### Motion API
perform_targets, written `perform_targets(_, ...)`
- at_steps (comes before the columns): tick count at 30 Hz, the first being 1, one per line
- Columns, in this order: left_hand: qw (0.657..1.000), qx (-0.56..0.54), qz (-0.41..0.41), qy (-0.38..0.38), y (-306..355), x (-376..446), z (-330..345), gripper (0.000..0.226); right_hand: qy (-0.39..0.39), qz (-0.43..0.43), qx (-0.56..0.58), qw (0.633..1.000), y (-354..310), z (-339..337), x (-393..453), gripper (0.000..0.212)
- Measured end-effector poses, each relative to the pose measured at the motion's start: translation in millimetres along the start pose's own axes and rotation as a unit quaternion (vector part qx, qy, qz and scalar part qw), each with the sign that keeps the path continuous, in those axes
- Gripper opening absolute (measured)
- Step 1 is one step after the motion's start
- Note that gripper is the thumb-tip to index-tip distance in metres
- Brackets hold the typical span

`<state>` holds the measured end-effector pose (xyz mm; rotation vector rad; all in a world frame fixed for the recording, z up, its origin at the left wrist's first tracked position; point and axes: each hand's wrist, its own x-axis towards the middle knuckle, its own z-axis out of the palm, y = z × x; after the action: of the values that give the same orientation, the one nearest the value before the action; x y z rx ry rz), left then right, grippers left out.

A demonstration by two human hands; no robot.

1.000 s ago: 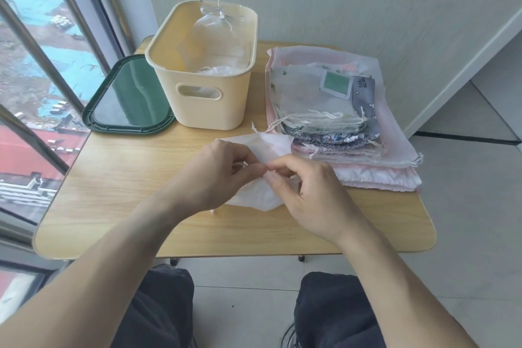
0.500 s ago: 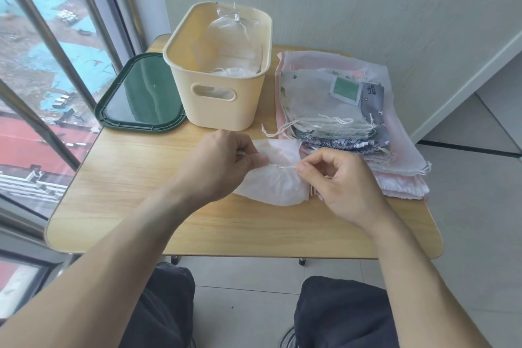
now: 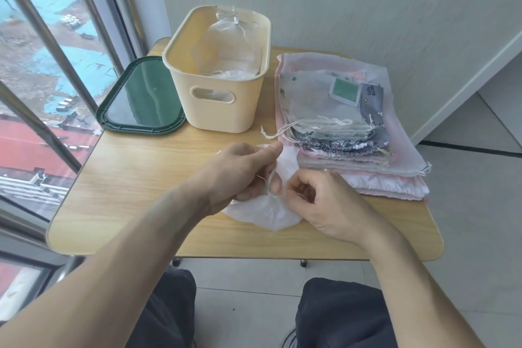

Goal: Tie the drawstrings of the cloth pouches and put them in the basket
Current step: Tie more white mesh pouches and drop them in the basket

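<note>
One basket (image 3: 217, 99), one green lid (image 3: 141, 99), one pouch stack (image 3: 339, 127), two hands (image 3: 243, 172), one table (image 3: 127, 178).

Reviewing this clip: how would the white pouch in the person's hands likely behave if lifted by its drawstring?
The white pouch is thin, crumpled cloth, so it would probably sag and hang limp. It looks flat and empty, so likely very light. The drawstring, held by the left hand and right hand, looks thin and could slip from the fingers.

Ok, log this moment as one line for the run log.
step: tying drawstring | left hand: grips white pouch neck | right hand: pinches drawstring | basket: holds tied pouches | stack of pouches: waiting
</note>
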<state>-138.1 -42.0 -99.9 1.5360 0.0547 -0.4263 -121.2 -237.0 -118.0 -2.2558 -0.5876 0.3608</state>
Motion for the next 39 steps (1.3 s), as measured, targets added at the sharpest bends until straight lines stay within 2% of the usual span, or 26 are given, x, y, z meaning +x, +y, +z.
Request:
perform_targets(4, 0.999, 0.037, -0.032, -0.009, -4.0, 1.7, 3.4, 0.036, -0.023, 0.012, -0.027, 0.999, -0.6, 0.0, 0.0, 0.027)
perform_targets(8, 0.989, 0.140, -0.021, -0.027, -9.2, 1.9, 1.0, 0.029, -0.011, 0.006, -0.021, 1.000, -0.7, -0.1, -1.5, 0.033)
perform_targets(12, 0.995, 0.097, 0.006, -0.019, -4.5, -0.3, 1.2, 0.019, 0.019, 0.004, 0.013, 1.000, 1.4, -2.0, 0.1, 0.044)
perform_targets(16, 0.989, 0.143, 0.042, -0.015, -6.0, -1.5, 3.7, 0.013, 0.038, 0.001, 0.101, 0.994, -5.8, -0.2, -1.9, 0.041)
perform_targets(20, 0.984, 0.163, 0.042, -0.066, -4.6, -5.3, 8.9, 0.024, 0.062, -0.027, 0.191, 0.979, -10.3, 1.4, -1.3, 0.032)
perform_targets(24, 0.987, 0.091, 0.012, -0.133, -1.9, -7.8, 9.4, 0.025, 0.052, -0.031, 0.233, 0.971, -7.2, 5.9, 2.6, 0.034)
perform_targets(30, 0.998, 0.031, -0.014, -0.044, -1.8, -2.5, 9.7, 0.026, 0.116, -0.013, 0.221, 0.968, 3.6, 0.8, 6.7, 0.024)
perform_targets(34, 0.999, 0.028, -0.014, -0.011, -0.4, -1.6, 8.0, 0.024, 0.078, -0.058, 0.248, 0.964, 2.0, -6.5, 3.2, 0.011)
perform_targets(39, 0.998, 0.066, -0.009, -0.006, 2.3, -5.2, 9.3, 0.029, 0.061, -0.085, 0.168, 0.980, 1.3, -5.6, -0.9, 0.011)
